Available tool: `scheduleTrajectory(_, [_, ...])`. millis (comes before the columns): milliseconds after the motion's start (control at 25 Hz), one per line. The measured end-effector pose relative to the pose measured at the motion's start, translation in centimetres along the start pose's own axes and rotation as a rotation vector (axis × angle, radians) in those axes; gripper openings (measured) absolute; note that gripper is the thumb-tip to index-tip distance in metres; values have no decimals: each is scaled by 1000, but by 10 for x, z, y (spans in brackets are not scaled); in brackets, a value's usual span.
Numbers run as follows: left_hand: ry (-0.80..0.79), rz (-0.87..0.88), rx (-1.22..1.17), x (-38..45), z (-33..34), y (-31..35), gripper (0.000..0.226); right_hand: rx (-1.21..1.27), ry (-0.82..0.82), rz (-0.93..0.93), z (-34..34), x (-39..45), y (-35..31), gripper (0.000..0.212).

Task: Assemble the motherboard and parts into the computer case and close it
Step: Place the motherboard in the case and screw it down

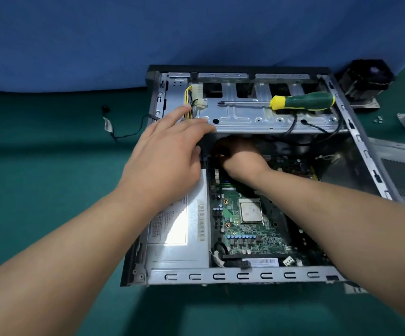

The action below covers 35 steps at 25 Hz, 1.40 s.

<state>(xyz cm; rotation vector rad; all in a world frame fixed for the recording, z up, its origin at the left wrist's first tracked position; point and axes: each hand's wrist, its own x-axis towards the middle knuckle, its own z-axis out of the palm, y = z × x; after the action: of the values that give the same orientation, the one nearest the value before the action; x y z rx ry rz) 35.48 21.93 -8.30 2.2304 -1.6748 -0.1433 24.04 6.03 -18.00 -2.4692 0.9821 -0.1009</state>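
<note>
Fingers of the left hand [170, 151] lie straight on the drive cage [252, 115] edge; right hand [240, 158] fingers hidden beneath.

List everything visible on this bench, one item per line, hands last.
open silver metal computer case: one, centre of the green mat
green motherboard: one, inside the case
silver power supply box: one, case's left side
green-and-yellow screwdriver: one, lying on the drive cage
black cooler fan: one, far right
loose black cable: one, left of case
small screws: a few, silver, right
left hand: on cage edge
right hand: under the cage, fingers hidden
</note>
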Motion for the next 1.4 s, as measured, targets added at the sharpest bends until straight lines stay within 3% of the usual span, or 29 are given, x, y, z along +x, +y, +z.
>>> scheduleTrajectory(400, [29,17,-35,2,2,-3,51,7,28,10,3,4,2,11])
scheduleTrajectory(840, [42,-2,-34,3,2,-2,48,11,5,28,4,9,0,17])
scheduleTrajectory(1000, [44,-5,-36,3,2,-3,48,-18,-4,13,2,7,0,6])
scheduleTrajectory(1080, [46,-4,-37,3,2,-2,48,-13,-1,30,3,7,0,17])
scheduleTrajectory(1240, [58,-4,-35,3,3,-2,47,-64,-25,39,6,10,-1,2])
scheduleTrajectory(1400, [63,-9,-28,3,3,-2,47,-153,-9,-19,7,9,-3,21])
